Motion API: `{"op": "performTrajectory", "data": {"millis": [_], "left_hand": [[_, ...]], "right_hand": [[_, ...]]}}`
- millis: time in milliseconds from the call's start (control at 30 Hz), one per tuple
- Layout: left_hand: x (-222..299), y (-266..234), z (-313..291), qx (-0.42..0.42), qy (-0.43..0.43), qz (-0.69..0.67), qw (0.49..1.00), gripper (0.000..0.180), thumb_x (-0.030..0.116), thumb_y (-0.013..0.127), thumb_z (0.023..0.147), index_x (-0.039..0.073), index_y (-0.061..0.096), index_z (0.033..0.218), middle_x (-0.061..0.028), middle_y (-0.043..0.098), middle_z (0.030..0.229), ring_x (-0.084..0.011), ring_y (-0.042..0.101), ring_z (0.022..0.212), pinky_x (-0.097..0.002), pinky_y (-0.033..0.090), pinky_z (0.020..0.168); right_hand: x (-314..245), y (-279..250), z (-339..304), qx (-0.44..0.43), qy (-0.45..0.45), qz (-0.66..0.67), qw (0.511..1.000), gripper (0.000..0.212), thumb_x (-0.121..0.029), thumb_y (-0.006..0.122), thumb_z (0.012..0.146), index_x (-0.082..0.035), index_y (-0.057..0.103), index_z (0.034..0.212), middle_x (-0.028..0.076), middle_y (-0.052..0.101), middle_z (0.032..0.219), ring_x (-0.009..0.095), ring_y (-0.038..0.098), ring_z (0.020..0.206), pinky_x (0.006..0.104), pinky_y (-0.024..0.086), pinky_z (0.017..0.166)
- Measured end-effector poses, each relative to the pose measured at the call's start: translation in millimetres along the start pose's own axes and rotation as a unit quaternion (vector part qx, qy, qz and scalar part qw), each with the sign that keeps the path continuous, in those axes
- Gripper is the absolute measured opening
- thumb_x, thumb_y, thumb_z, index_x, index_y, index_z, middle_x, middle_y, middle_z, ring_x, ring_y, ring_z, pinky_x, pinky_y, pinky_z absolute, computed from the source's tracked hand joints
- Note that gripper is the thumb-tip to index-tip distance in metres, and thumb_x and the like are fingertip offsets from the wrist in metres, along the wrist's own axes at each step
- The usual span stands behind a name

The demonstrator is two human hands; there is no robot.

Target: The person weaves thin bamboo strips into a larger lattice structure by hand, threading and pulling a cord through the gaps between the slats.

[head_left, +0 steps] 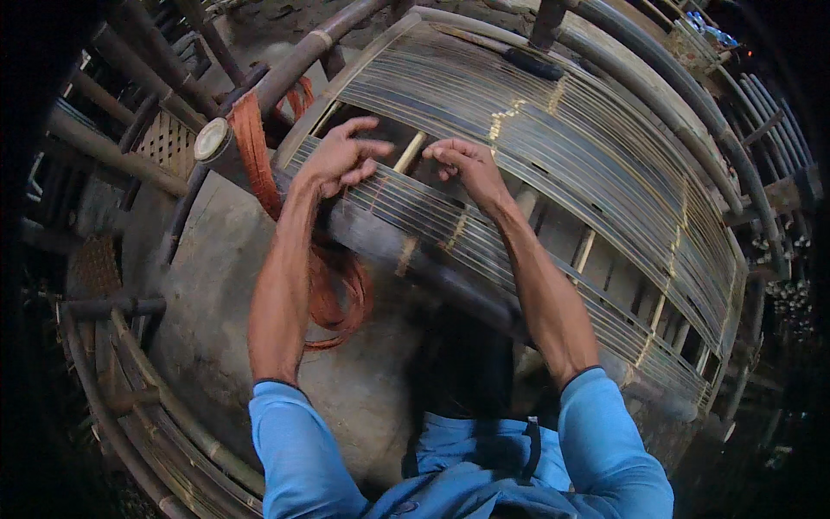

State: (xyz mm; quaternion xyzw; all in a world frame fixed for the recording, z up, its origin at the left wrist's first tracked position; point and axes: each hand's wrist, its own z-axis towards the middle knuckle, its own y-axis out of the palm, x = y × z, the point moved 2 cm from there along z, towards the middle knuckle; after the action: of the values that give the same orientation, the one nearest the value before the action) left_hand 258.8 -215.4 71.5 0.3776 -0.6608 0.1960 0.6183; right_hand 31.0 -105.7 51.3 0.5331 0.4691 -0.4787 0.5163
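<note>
A bamboo frame bears a panel of thin bamboo slats (pixel 596 147), with a long gap between its far part and a narrow near band of slats (pixel 406 201). Over the near band, at the gap's left end, my left hand (pixel 341 160) has its fingers apart and bent, with nothing visible in them. My right hand (pixel 469 169) is just to its right above the gap, thumb and fingertips pinched together. Whatever it pinches, perhaps a fine strand, is too small to make out. Pale bindings (pixel 506 121) cross the slats in rows, and reddish threads show on the near band below my left hand.
Reddish-brown fibre strips (pixel 251 143) hang over a bamboo pole on the left; more lie coiled (pixel 333 298) below the panel. A knife with a dark handle (pixel 532 64) rests on the far slats. Bamboo rails (pixel 666 69) border the far side, and bamboo framework (pixel 186 415) stands lower left.
</note>
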Motion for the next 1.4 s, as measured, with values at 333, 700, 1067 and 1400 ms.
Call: {"op": "performTrajectory", "data": {"millis": [333, 700, 1067, 1400], "left_hand": [[-6, 49, -25, -0.025, -0.051, 0.013, 0.998, 0.058, -0.002, 0.049, 0.091, 0.007, 0.048, 0.148, -0.0233, 0.072, 0.108, -0.0175, 0.072, 0.083, -0.0286, 0.058, 0.058], [21, 10, -164, 0.289, 0.209, 0.545, 0.759, 0.030, 0.029, 0.082, 0.083, 0.003, 0.071, 0.074, -0.0089, 0.057, 0.064, -0.0241, 0.055, 0.065, -0.0409, 0.045, 0.067], [-84, -302, -626, 0.496, -0.429, 0.643, 0.395, 0.039, 0.036, 0.072, 0.087, -0.001, 0.069, 0.100, -0.0252, 0.071, 0.095, -0.0424, 0.070, 0.091, -0.0532, 0.053, 0.080], [-124, -32, -192, 0.385, 0.074, 0.155, 0.907, 0.063, 0.025, 0.082, 0.089, -0.001, 0.050, 0.137, -0.0138, 0.064, 0.124, -0.0237, 0.063, 0.111, -0.0354, 0.054, 0.088]], "right_hand": [[-31, 0, -34, -0.025, -0.064, -0.269, 0.961, 0.027, -0.024, 0.066, 0.098, 0.000, 0.075, 0.107, 0.005, 0.073, 0.092, 0.012, 0.062, 0.084, 0.0295, 0.051, 0.079], [-4, -7, -33, 0.030, -0.048, -0.313, 0.948, 0.032, -0.030, 0.067, 0.086, -0.004, 0.079, 0.100, 0.016, 0.072, 0.090, 0.027, 0.067, 0.083, 0.0384, 0.053, 0.081], [28, -18, -49, 0.036, 0.104, -0.328, 0.938, 0.045, -0.044, 0.061, 0.097, -0.003, 0.078, 0.098, 0.028, 0.072, 0.088, 0.044, 0.072, 0.087, 0.0495, 0.053, 0.082], [26, -14, -54, 0.039, 0.100, -0.391, 0.914, 0.046, -0.046, 0.063, 0.096, -0.004, 0.078, 0.089, 0.026, 0.066, 0.071, 0.045, 0.068, 0.074, 0.0508, 0.051, 0.071]]}}
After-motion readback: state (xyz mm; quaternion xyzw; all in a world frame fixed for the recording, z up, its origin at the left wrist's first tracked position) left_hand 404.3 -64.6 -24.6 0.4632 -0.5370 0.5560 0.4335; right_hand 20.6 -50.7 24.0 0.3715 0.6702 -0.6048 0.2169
